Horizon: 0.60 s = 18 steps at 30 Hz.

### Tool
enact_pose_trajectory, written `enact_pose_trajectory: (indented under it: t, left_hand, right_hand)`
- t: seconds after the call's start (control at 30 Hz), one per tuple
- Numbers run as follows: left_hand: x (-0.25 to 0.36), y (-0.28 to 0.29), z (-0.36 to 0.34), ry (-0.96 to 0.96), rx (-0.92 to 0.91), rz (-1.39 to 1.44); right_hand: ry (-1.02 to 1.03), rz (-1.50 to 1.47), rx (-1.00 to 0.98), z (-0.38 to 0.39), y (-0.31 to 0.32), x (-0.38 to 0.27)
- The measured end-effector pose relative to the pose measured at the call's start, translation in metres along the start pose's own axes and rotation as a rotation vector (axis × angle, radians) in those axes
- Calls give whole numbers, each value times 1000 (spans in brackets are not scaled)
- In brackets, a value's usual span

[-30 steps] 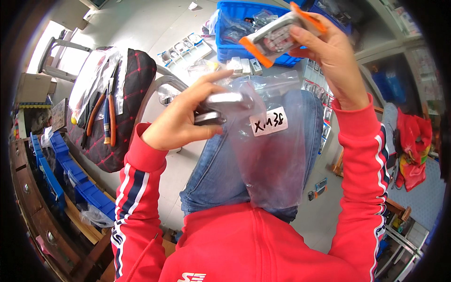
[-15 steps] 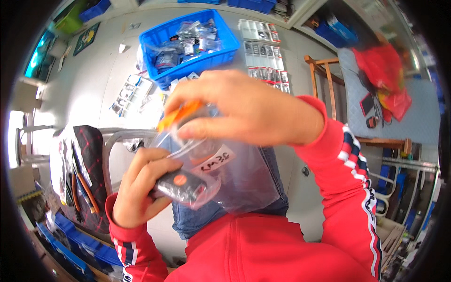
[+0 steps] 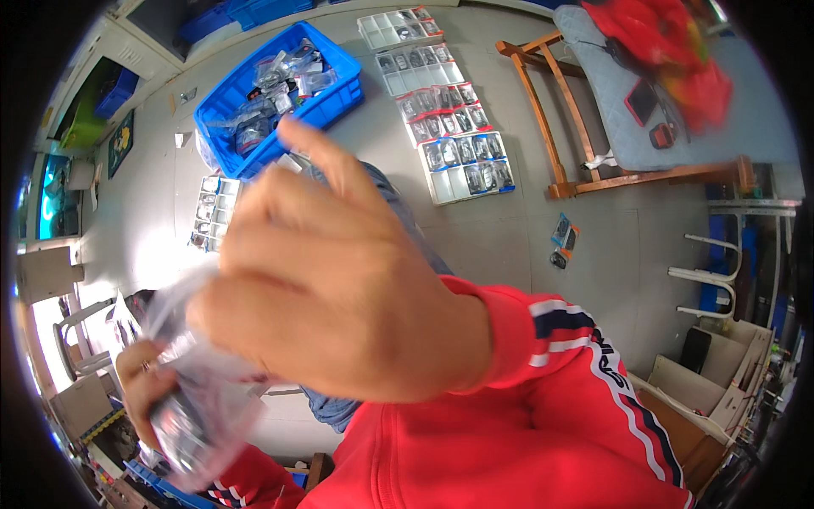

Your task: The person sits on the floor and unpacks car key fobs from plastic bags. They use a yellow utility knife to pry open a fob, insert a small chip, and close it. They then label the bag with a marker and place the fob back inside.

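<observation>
My left hand (image 3: 144, 382) grips a clear plastic bag (image 3: 216, 420) at the lower left, around a dark rounded item (image 3: 178, 424) inside it. My right hand (image 3: 339, 288) is large and blurred in the middle. Its fingers curl at the bag's upper part, with one finger raised, and it hides much of the bag's top. What lies inside those fingers is hidden. Beneath both hands are my legs in jeans (image 3: 398, 216).
A blue crate (image 3: 339, 102) of bagged items is on the floor beside compartment trays (image 3: 445, 182) of small packets. Two loose packets (image 3: 561, 246) lie to the right. A wooden frame (image 3: 555, 127) and padded surface (image 3: 678, 136) with red items (image 3: 653, 42) stand at upper right.
My left hand and the bag have moved left and down in view. My right hand has come lower and nearer the camera, and the orange packet is out of sight. The view has shifted.
</observation>
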<state>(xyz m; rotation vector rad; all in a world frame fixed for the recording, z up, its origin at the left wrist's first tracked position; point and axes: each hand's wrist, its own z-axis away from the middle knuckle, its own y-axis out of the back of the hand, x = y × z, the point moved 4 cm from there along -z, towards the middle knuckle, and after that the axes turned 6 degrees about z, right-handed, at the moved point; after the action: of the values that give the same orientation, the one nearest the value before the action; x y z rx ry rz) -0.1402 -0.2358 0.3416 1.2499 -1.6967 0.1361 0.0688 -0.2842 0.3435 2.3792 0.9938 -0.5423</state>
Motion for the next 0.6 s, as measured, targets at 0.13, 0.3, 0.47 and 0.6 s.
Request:
enact_pose_trajectory:
  t: [0.13, 0.3, 0.47, 0.6]
  left_hand:
    - [-11, 5, -6, 64, 134, -263]
    - [-15, -43, 15, 436, 222, 390]
    - [-18, -83, 37, 960, -100, 637]
    - [-24, -115, 50, 1132, -166, 897]
  right_hand:
    - [-137, 121, 170, 7, 8, 6]
    - [-297, -382, 82, 34, 8, 0]
    - [-537, -656, -368, 74, 6, 7]
    - [-715, -713, -395, 101, 13, 15]
